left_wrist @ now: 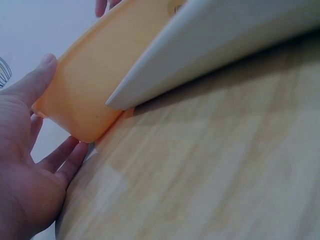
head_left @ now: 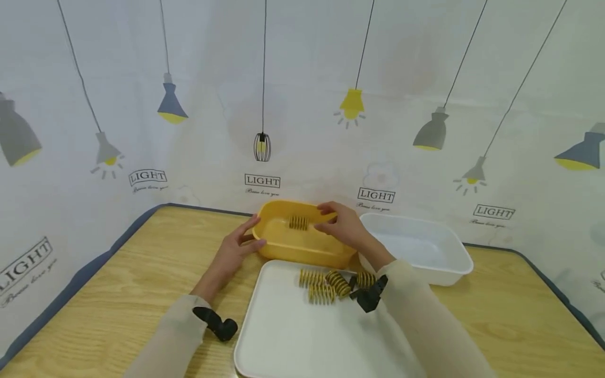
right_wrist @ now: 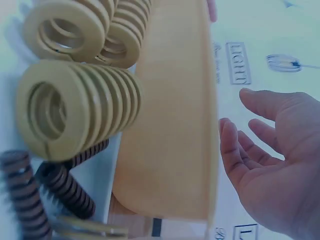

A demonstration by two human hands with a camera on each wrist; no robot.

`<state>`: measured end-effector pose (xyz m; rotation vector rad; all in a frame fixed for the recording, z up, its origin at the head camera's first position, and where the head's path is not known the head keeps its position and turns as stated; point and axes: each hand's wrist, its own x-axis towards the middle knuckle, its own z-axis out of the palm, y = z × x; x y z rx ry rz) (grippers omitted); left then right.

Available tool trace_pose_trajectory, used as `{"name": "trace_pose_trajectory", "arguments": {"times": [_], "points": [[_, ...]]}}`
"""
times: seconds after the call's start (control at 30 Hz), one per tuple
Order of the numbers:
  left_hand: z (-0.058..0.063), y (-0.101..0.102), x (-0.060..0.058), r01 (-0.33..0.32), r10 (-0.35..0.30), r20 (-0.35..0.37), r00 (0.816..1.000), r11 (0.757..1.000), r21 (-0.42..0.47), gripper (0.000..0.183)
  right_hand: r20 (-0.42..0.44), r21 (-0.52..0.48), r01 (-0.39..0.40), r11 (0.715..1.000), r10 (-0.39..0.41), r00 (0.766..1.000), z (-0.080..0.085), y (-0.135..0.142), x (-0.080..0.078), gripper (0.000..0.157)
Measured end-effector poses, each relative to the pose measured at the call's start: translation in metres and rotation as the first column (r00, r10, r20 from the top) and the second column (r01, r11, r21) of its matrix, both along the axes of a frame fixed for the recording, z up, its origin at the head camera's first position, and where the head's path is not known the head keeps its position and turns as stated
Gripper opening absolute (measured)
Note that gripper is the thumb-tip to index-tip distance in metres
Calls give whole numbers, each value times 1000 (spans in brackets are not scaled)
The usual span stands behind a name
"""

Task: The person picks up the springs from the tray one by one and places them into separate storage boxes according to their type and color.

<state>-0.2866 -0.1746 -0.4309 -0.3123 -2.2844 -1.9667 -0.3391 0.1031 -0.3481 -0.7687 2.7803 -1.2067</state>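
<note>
Okay, left hand (head_left: 229, 254) has its grip clamped on the yellow tub's (head_left: 298, 253) end, probably steadying it; right hand (head_left: 348, 230) is over the tub, grip apart, empty. One spring (head_left: 299, 223) lies inside; more springs (head_left: 321, 294) sit on the white tray (head_left: 302, 336) just in front, presumably for easy reach.

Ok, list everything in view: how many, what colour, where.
Table: one, tan, underneath
Printed backdrop: one, white, behind table
Tray: one, white, front centre
Yellow basin: one, yellow, beyond tray
White basin: one, white, right of yellow basin
Coil springs: at least five, yellow, four on tray, one in yellow basin
Darker springs: at least two, brown, on tray
Wrist cameras: two, black, left and right
Sleeves: two, cream, left and right
Left grip: one, holding yellow basin's end
Right grip: one, over yellow basin
</note>
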Motion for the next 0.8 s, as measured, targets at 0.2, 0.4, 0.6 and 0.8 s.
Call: {"name": "trace_pose_trajectory", "arguments": {"times": [0.2, 0.4, 0.6, 0.8], "points": [[-2, 3, -2, 4, -4, -3, 1000, 1000, 19, 65, -50, -29, -34, 999, 33, 998, 5, 17, 24, 48], [-2, 2, -1, -8, 8, 6, 1000, 1000, 10, 65, -51, -55, -78, 995, 75, 996, 8, 36, 46, 41], [-2, 2, -1, 9, -9, 7, 1000, 1000, -1, 67, -55, -104, -54, 993, 49, 997, 8, 58, 62, 32], [-1, 2, -1, 13, -13, -1, 1000, 1000, 13, 67, -56, -141, -70, 988, 62, 996, 7, 69, 75, 31]]}}
